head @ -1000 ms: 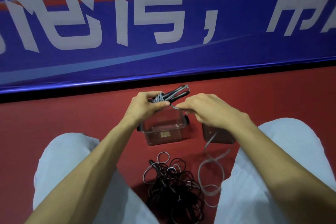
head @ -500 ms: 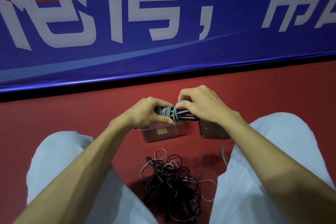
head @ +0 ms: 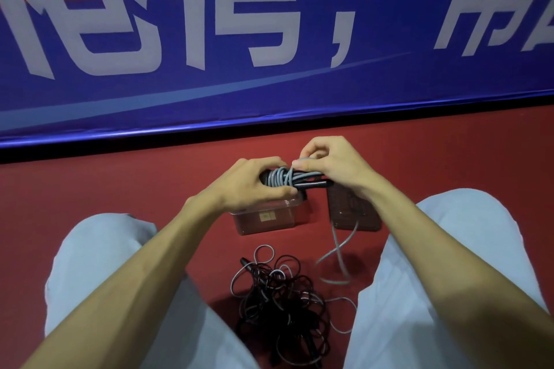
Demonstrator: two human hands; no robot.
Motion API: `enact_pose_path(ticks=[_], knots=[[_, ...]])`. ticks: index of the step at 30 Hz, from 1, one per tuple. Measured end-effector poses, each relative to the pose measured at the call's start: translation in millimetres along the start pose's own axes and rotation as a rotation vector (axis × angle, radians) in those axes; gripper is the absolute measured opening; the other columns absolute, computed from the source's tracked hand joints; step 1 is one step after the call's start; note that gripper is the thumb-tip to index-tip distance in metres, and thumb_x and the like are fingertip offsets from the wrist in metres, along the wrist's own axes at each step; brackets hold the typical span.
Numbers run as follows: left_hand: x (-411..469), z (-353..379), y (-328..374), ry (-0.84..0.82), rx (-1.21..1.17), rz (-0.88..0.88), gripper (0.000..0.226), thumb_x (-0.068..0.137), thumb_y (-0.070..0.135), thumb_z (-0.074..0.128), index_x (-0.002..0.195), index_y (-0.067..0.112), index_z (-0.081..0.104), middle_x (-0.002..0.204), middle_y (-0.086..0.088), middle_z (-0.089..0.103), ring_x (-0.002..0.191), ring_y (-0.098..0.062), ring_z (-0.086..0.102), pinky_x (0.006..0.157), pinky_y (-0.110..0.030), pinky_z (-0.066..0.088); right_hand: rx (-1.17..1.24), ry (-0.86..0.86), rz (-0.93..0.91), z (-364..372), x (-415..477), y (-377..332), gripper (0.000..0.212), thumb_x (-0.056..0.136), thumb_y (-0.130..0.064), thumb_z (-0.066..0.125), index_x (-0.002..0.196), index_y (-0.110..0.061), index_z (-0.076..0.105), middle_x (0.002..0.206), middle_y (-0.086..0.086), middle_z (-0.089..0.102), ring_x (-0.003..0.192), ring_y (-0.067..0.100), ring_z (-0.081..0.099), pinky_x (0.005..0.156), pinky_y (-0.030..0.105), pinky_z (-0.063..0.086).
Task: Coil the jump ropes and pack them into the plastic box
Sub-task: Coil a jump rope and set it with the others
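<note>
We see left hand point(head: 251, 186) curled round black handles and grey coils of jump rope point(head: 287, 178), bundle held in air above plastic box point(head: 266, 219). Right hand point(head: 332, 168) pinches grey strand at top of bundle, thumb and forefinger together, other fingers curled. Loose grey tail point(head: 338, 249) drops from bundle to red floor point(head: 120, 189). Box sits toward floor's far edge, below banner point(head: 209, 93). Tinted flat piece point(head: 353, 213) lies just right of box; lid or second box, we cannot tell. Tangle of ropes point(head: 281, 302) lies on floor nearer us, between knees.
</note>
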State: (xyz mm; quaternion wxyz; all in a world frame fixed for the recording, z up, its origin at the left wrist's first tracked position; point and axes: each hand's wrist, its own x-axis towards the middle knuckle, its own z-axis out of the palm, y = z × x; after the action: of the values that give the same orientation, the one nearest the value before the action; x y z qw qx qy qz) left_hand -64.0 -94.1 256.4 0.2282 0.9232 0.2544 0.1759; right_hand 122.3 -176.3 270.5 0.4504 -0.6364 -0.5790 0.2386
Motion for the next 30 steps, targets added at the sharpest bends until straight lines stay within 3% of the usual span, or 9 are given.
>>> enact_pose_path(ticks=[2, 5, 7, 10, 15, 18, 21, 27, 30], knots=[[1, -2, 1, -0.003, -0.059, 0.003, 0.025, 0.083, 0.049, 0.07, 0.103, 0.035, 0.064, 0.072, 0.016, 0.062, 0.061, 0.001, 0.053, 0.06, -0.018, 0.042, 0.212, -0.012, 0.036, -6, 1, 0, 0.013, 0.084, -0.022, 0.073, 0.077, -0.012, 0.069, 0.07, -0.001, 0.064, 0.065, 0.009, 0.057, 0.063, 0.023, 0.042], [1, -2, 2, -0.014, -0.229, -0.024, 0.02, 0.084, 0.045, 0.069, 0.1, 0.036, 0.063, 0.08, 0.017, 0.065, 0.069, -0.004, 0.058, 0.069, -0.029, 0.049, 0.468, -0.085, 0.138, -11, 2, 2, 0.03, 0.092, -0.039, 0.059, 0.078, -0.014, 0.07, 0.075, 0.008, 0.058, 0.062, 0.019, 0.047, 0.057, 0.032, 0.025], [0, -3, 4, -0.005, -0.386, -0.046, 0.021, 0.083, 0.042, 0.067, 0.103, 0.034, 0.064, 0.091, 0.011, 0.071, 0.081, -0.015, 0.065, 0.075, -0.036, 0.052, 0.582, -0.102, 0.179, -10, 2, 0, 0.036, 0.097, -0.039, 0.051, 0.078, -0.013, 0.066, 0.07, 0.007, 0.056, 0.057, 0.017, 0.047, 0.055, 0.029, 0.031], [-1, -6, 10, 0.08, -0.614, -0.104, 0.012, 0.095, 0.019, 0.057, 0.104, 0.023, 0.065, 0.087, 0.008, 0.069, 0.071, -0.009, 0.062, 0.062, -0.027, 0.051, 0.661, -0.101, 0.171, -7, -1, -7, 0.025, 0.101, -0.024, 0.046, 0.086, -0.009, 0.059, 0.067, 0.004, 0.053, 0.048, 0.014, 0.044, 0.046, 0.027, 0.041], [3, -6, 17, 0.209, -0.872, -0.261, 0.023, 0.095, 0.018, 0.046, 0.104, 0.023, 0.067, 0.088, -0.011, 0.066, 0.056, -0.023, 0.054, 0.048, -0.026, 0.044, 0.336, -0.296, 0.12, 1, -5, -7, 0.014, 0.102, -0.01, 0.046, 0.11, -0.005, 0.056, 0.067, 0.011, 0.058, 0.046, 0.011, 0.044, 0.069, 0.05, 0.06], [4, -9, 16, 0.217, -0.976, -0.31, 0.042, 0.093, 0.019, 0.044, 0.124, 0.041, 0.062, 0.089, -0.005, 0.071, 0.049, -0.02, 0.055, 0.044, -0.025, 0.044, 0.141, -0.372, 0.067, 9, -8, -6, 0.026, 0.102, -0.01, 0.046, 0.127, -0.014, 0.049, 0.061, 0.01, 0.058, 0.045, 0.013, 0.046, 0.061, 0.047, 0.06], [3, -9, 14, 0.241, -0.975, -0.32, 0.036, 0.094, 0.02, 0.05, 0.123, 0.035, 0.065, 0.094, -0.007, 0.07, 0.062, -0.016, 0.059, 0.046, -0.026, 0.048, 0.009, -0.374, 0.049, 10, -7, -5, 0.03, 0.101, -0.014, 0.049, 0.13, -0.02, 0.045, 0.063, 0.009, 0.059, 0.048, 0.016, 0.052, 0.049, 0.035, 0.056], [5, -3, 7, 0.305, -0.894, -0.351, 0.024, 0.094, 0.025, 0.064, 0.117, 0.022, 0.068, 0.084, -0.002, 0.065, 0.061, -0.01, 0.06, 0.049, -0.028, 0.053, -0.347, -0.341, 0.059, -2, -5, 3, 0.001, 0.095, -0.013, 0.058, 0.095, -0.013, 0.059, 0.063, 0.002, 0.062, 0.054, 0.017, 0.065, 0.058, 0.026, 0.051], [7, 2, 0, 0.333, -0.713, -0.324, 0.028, 0.092, 0.025, 0.067, 0.118, 0.016, 0.064, 0.076, 0.0, 0.065, 0.055, -0.005, 0.061, 0.05, -0.025, 0.054, -0.598, -0.303, -0.027, -8, -3, 7, 0.003, 0.093, -0.017, 0.059, 0.092, -0.02, 0.058, 0.071, -0.003, 0.061, 0.067, 0.018, 0.065, 0.068, 0.033, 0.052]])
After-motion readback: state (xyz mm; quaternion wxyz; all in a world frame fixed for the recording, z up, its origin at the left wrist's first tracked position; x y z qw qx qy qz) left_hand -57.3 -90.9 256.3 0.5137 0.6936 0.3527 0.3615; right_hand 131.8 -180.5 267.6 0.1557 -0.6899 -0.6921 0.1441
